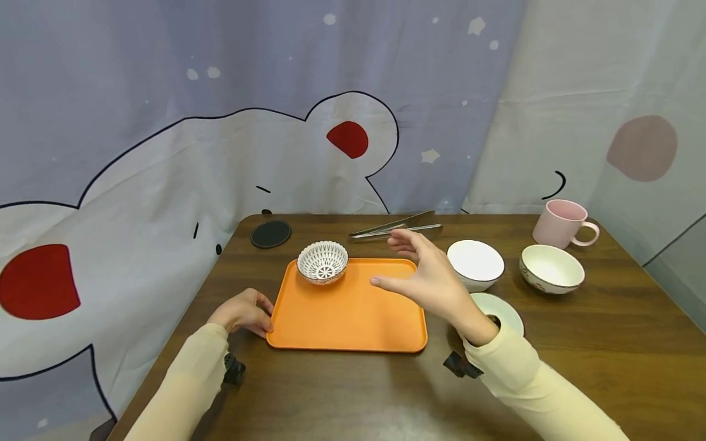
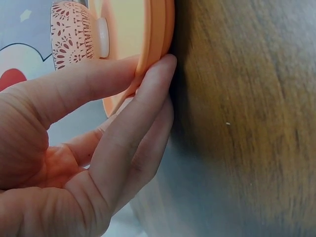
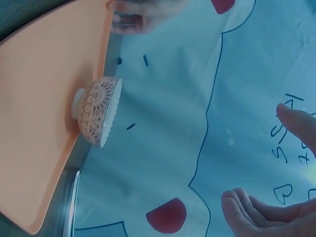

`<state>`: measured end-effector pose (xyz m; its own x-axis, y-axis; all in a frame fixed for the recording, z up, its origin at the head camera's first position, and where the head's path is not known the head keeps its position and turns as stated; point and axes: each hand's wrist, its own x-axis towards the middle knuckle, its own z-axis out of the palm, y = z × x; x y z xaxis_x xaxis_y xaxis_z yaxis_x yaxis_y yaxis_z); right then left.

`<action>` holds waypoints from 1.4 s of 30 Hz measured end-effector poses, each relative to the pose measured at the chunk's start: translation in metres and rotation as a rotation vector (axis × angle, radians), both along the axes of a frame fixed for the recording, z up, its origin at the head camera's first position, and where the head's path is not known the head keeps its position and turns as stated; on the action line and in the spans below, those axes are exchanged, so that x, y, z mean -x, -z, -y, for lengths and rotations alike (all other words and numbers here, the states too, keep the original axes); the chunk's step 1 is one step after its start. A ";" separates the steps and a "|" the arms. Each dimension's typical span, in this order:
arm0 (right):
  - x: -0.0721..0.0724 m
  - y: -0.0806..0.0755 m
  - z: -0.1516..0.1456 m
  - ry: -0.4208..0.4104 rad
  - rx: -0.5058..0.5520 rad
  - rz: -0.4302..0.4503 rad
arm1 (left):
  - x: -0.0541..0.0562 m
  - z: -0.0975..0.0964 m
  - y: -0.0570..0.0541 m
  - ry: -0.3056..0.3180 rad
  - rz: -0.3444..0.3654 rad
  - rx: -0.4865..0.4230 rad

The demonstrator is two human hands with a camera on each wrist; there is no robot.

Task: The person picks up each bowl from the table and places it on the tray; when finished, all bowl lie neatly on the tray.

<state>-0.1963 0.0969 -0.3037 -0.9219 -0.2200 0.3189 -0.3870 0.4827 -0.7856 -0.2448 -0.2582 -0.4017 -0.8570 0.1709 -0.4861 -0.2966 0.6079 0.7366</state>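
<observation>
An orange tray [image 1: 353, 312] lies on the wooden table, with a patterned bowl [image 1: 323, 264] upright at its back left corner. My left hand [image 1: 245, 311] pinches the tray's left edge; in the left wrist view the fingertips [image 2: 160, 71] are right at the rim. Over the tray's right side, my right hand [image 1: 432, 278] hovers with thumb and fingers spread apart and nothing between them. The right wrist view shows that hand [image 3: 276, 212] well away from the bowl [image 3: 98, 111].
To the right stand a white bowl [image 1: 475, 262], a floral-sided bowl [image 1: 551, 269] and a pink mug [image 1: 557, 223]. A pale dish [image 1: 510, 312] sits partly hidden under my right wrist. Metal tongs [image 1: 380, 234] and a black coaster [image 1: 271, 234] lie behind the tray, near the curtain.
</observation>
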 end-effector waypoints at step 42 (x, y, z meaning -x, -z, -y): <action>0.007 0.009 -0.094 0.132 -0.076 0.142 | 0.001 -0.002 0.001 -0.006 0.010 0.016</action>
